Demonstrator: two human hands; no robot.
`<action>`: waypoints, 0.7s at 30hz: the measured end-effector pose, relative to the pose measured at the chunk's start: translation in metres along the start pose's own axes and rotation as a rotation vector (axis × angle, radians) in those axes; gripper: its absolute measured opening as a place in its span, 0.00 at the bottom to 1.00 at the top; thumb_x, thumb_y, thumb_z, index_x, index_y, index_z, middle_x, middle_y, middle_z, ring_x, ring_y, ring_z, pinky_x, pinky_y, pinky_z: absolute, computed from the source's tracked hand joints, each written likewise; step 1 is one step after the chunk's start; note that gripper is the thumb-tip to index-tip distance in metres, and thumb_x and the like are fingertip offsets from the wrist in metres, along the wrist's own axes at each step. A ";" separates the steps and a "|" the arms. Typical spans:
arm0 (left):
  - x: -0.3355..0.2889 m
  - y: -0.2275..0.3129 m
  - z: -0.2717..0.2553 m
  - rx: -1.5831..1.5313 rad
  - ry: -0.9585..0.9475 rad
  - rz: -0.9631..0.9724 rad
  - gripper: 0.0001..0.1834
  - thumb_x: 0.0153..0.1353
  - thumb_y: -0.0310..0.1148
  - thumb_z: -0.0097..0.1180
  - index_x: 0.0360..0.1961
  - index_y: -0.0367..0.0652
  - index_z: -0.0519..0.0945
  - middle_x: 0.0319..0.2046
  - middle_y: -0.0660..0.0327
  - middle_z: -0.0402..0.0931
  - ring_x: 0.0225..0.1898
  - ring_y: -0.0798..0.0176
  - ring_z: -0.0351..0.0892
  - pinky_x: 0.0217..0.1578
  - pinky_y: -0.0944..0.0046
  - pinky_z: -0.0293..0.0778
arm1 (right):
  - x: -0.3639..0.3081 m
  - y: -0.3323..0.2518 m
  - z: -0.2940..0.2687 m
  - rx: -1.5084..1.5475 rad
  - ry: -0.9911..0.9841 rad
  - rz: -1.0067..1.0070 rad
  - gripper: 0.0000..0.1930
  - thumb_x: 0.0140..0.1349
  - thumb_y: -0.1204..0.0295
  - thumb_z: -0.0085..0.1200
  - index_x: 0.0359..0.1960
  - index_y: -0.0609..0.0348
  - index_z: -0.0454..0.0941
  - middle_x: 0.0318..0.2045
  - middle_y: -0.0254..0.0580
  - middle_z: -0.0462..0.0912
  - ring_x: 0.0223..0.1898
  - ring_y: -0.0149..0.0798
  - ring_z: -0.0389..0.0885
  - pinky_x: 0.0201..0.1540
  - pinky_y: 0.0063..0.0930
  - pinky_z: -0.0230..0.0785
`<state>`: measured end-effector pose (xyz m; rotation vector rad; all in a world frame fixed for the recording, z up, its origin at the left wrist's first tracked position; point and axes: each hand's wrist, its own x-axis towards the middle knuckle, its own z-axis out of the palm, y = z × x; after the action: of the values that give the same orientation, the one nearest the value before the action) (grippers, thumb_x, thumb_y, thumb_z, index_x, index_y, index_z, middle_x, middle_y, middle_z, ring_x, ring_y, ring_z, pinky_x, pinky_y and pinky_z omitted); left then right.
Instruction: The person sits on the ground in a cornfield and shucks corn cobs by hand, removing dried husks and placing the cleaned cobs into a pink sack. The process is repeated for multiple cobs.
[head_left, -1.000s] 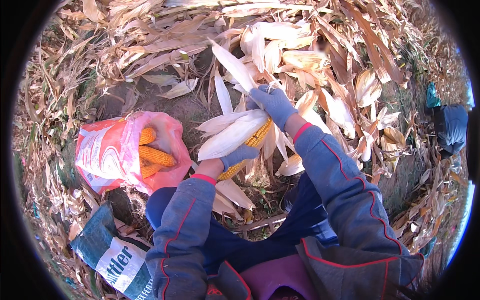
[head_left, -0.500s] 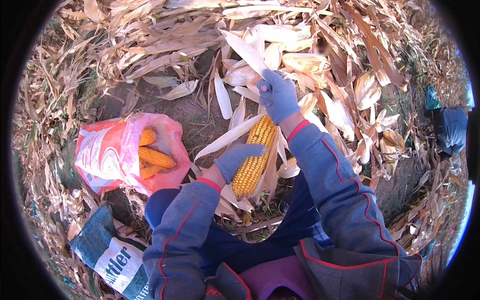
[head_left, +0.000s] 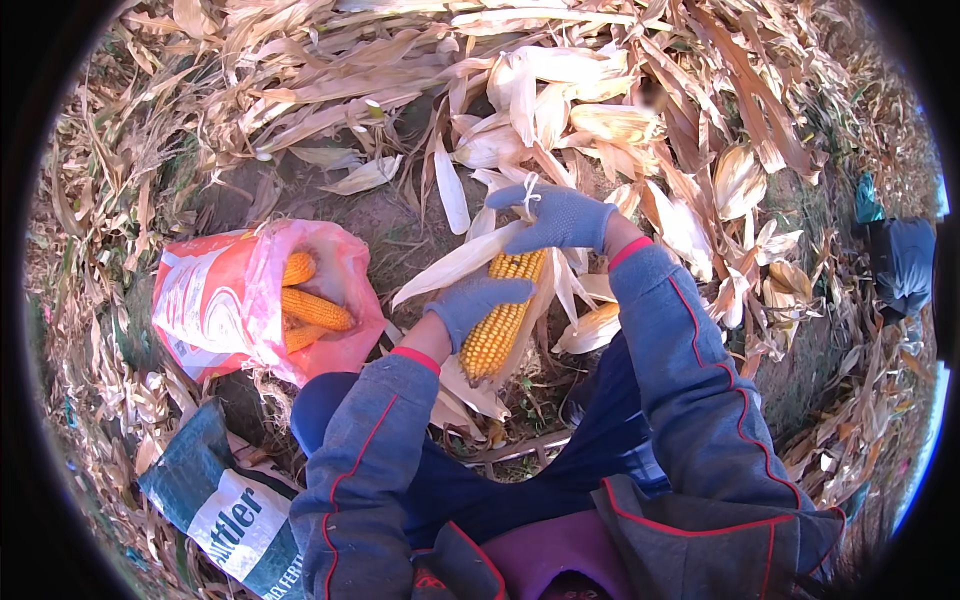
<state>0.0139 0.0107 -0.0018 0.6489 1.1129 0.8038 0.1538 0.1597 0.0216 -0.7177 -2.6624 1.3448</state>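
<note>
Corn ear (head_left: 497, 332) shows yellow kernels (head_left: 486, 352) between pale husks (head_left: 450, 269).

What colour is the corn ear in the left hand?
The corn ear in the left hand is yellow, clearest in the head view.

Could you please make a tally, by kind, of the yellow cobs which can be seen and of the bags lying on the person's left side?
Yellow cob in the left hand: 1
Cobs visible inside the red-and-pink bag: 3
Bags: 2, the red-and-pink bag and the teal-and-white bag
Total: 6; any cobs hidden deeper are not counted.
</note>
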 end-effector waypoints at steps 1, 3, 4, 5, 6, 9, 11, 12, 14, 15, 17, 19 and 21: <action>0.002 -0.004 -0.002 0.085 0.004 0.072 0.28 0.48 0.37 0.63 0.50 0.38 0.71 0.39 0.61 0.75 0.36 0.67 0.76 0.37 0.69 0.73 | 0.003 -0.004 0.007 -0.037 -0.089 0.009 0.32 0.47 0.56 0.61 0.54 0.53 0.68 0.46 0.48 0.75 0.47 0.40 0.74 0.52 0.30 0.63; 0.006 -0.004 -0.003 0.256 0.005 0.220 0.30 0.47 0.37 0.63 0.50 0.37 0.70 0.40 0.60 0.75 0.37 0.67 0.76 0.38 0.69 0.73 | 0.008 -0.011 0.013 -0.037 0.022 0.138 0.24 0.52 0.57 0.57 0.49 0.55 0.73 0.39 0.45 0.79 0.41 0.40 0.76 0.47 0.30 0.65; 0.005 -0.004 -0.004 0.374 0.060 0.256 0.32 0.44 0.38 0.64 0.51 0.37 0.69 0.40 0.59 0.75 0.37 0.65 0.76 0.39 0.67 0.72 | 0.011 -0.015 0.013 0.008 0.075 0.233 0.22 0.54 0.56 0.55 0.47 0.56 0.74 0.37 0.45 0.80 0.39 0.40 0.76 0.45 0.29 0.65; 0.003 -0.001 0.000 0.493 0.109 0.293 0.35 0.42 0.40 0.64 0.52 0.37 0.68 0.41 0.58 0.75 0.38 0.63 0.76 0.41 0.65 0.72 | 0.011 -0.017 0.012 0.053 0.132 0.333 0.21 0.55 0.56 0.54 0.46 0.56 0.75 0.35 0.45 0.80 0.38 0.39 0.76 0.44 0.28 0.65; 0.000 0.002 0.003 0.611 0.160 0.329 0.38 0.40 0.41 0.65 0.53 0.37 0.67 0.42 0.56 0.75 0.39 0.61 0.76 0.42 0.63 0.71 | 0.009 -0.014 0.018 0.292 0.259 0.247 0.19 0.58 0.57 0.51 0.42 0.61 0.76 0.28 0.42 0.80 0.32 0.35 0.75 0.39 0.28 0.65; 0.002 0.004 0.004 0.840 0.263 0.255 0.47 0.36 0.46 0.65 0.59 0.40 0.60 0.46 0.49 0.73 0.46 0.51 0.74 0.48 0.58 0.68 | 0.018 0.012 0.035 0.559 0.453 0.251 0.19 0.58 0.58 0.51 0.39 0.64 0.76 0.28 0.41 0.79 0.32 0.34 0.75 0.38 0.28 0.66; -0.009 0.021 0.009 1.001 0.323 0.089 0.49 0.36 0.47 0.64 0.60 0.40 0.58 0.47 0.47 0.72 0.48 0.49 0.72 0.48 0.57 0.68 | 0.022 0.007 0.038 0.780 0.580 0.282 0.18 0.59 0.60 0.49 0.36 0.66 0.76 0.26 0.39 0.78 0.30 0.32 0.74 0.37 0.27 0.66; -0.007 0.015 0.007 1.028 0.356 0.123 0.50 0.36 0.49 0.64 0.60 0.41 0.57 0.46 0.45 0.71 0.48 0.44 0.71 0.48 0.54 0.67 | 0.022 0.000 0.037 0.891 0.631 0.282 0.17 0.60 0.60 0.49 0.35 0.65 0.76 0.26 0.39 0.78 0.29 0.32 0.74 0.36 0.26 0.66; 0.001 0.006 0.004 1.088 0.418 0.255 0.52 0.33 0.49 0.64 0.61 0.42 0.56 0.44 0.46 0.73 0.44 0.45 0.74 0.45 0.55 0.70 | 0.021 -0.021 0.031 1.022 0.734 0.341 0.14 0.59 0.63 0.48 0.33 0.64 0.76 0.24 0.38 0.76 0.25 0.29 0.72 0.31 0.23 0.65; 0.003 0.004 0.004 1.118 0.446 0.322 0.53 0.32 0.49 0.65 0.61 0.43 0.56 0.42 0.46 0.74 0.42 0.46 0.76 0.44 0.55 0.71 | 0.023 -0.021 0.031 1.047 0.773 0.302 0.14 0.59 0.64 0.49 0.33 0.65 0.76 0.23 0.37 0.75 0.24 0.29 0.71 0.29 0.22 0.64; 0.001 0.002 0.003 0.953 0.372 0.340 0.48 0.35 0.46 0.66 0.59 0.41 0.59 0.42 0.49 0.74 0.42 0.52 0.77 0.42 0.58 0.72 | 0.026 -0.022 0.030 1.095 0.850 0.225 0.13 0.58 0.65 0.49 0.34 0.65 0.75 0.21 0.36 0.74 0.21 0.28 0.69 0.25 0.21 0.63; 0.000 -0.001 0.004 0.558 0.210 0.275 0.43 0.39 0.40 0.65 0.57 0.39 0.61 0.42 0.53 0.74 0.41 0.58 0.77 0.41 0.61 0.72 | 0.024 -0.029 0.022 1.268 0.856 0.152 0.09 0.57 0.67 0.50 0.30 0.61 0.74 0.16 0.34 0.70 0.18 0.26 0.66 0.22 0.20 0.60; 0.002 -0.006 0.008 -0.067 -0.036 0.124 0.36 0.44 0.33 0.63 0.56 0.37 0.64 0.42 0.57 0.74 0.40 0.64 0.76 0.40 0.65 0.72 | 0.021 -0.036 0.011 1.466 0.814 0.032 0.08 0.57 0.68 0.50 0.27 0.59 0.73 0.14 0.33 0.68 0.17 0.27 0.65 0.22 0.20 0.59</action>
<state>0.0230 0.0081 -0.0054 0.6782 1.0164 0.9281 0.1186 0.1428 0.0402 -0.7380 -0.6785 1.8822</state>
